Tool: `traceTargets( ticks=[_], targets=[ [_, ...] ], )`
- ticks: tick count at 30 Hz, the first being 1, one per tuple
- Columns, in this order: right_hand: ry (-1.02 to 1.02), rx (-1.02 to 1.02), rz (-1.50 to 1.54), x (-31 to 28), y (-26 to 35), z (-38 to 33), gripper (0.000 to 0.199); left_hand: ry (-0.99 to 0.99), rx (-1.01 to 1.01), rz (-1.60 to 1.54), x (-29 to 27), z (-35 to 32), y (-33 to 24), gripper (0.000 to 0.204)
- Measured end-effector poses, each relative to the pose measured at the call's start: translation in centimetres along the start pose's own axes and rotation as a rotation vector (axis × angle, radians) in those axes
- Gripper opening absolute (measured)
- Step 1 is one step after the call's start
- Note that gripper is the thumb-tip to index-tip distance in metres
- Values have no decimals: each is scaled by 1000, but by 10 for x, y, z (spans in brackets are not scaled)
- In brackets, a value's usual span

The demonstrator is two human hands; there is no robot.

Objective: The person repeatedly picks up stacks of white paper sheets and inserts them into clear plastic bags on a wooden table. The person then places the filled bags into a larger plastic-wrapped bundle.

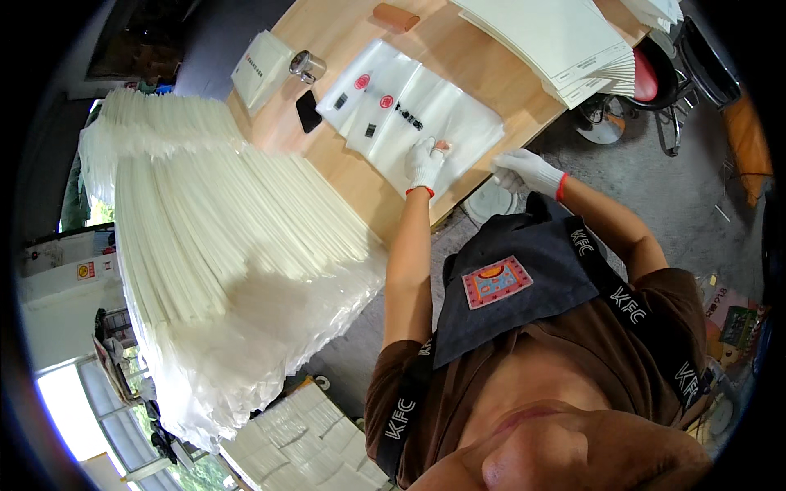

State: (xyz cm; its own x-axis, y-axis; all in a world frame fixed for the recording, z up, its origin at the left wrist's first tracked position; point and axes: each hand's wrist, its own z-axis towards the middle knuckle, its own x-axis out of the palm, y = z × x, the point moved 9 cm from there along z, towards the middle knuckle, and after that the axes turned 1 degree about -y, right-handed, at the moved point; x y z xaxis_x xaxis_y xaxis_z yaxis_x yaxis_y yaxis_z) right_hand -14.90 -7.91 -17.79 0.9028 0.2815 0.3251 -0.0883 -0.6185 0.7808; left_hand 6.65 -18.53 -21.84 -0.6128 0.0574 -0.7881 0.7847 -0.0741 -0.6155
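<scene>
Clear plastic bags point(467, 123) with red round marks and black print lie in a flat, overlapping stack across the wooden table. My left hand point(423, 165), in a white glove with a red cuff, rests on the near part of this stack. Its bare fingertips show and look pinched together on a plastic bag. Just off the table's near edge, to the right of the bags, is my right hand point(530, 172), gloved the same way. Its fingers are curled in, and whatever they may hold is hidden.
Tall rows of white sheets in plastic wrap point(221, 221) stand against the table's left side. A phone point(309, 111), a metal mug point(306, 65) and a white box point(262, 72) sit beyond the bags. Fanned white boards point(565, 41) overhang the right edge, near a stool point(655, 74).
</scene>
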Motion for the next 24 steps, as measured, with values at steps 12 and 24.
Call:
traceTargets(
  ticks=[12, 24],
  targets=[
    [-396, -386, -1389, -40, 65, 98, 36, -342, -51, -1444, -147, 9, -74, 20],
    [-182, -685, -1235, 60, 90, 93, 30, 77, 500, -11, -74, -105, -296, 17]
  ],
)
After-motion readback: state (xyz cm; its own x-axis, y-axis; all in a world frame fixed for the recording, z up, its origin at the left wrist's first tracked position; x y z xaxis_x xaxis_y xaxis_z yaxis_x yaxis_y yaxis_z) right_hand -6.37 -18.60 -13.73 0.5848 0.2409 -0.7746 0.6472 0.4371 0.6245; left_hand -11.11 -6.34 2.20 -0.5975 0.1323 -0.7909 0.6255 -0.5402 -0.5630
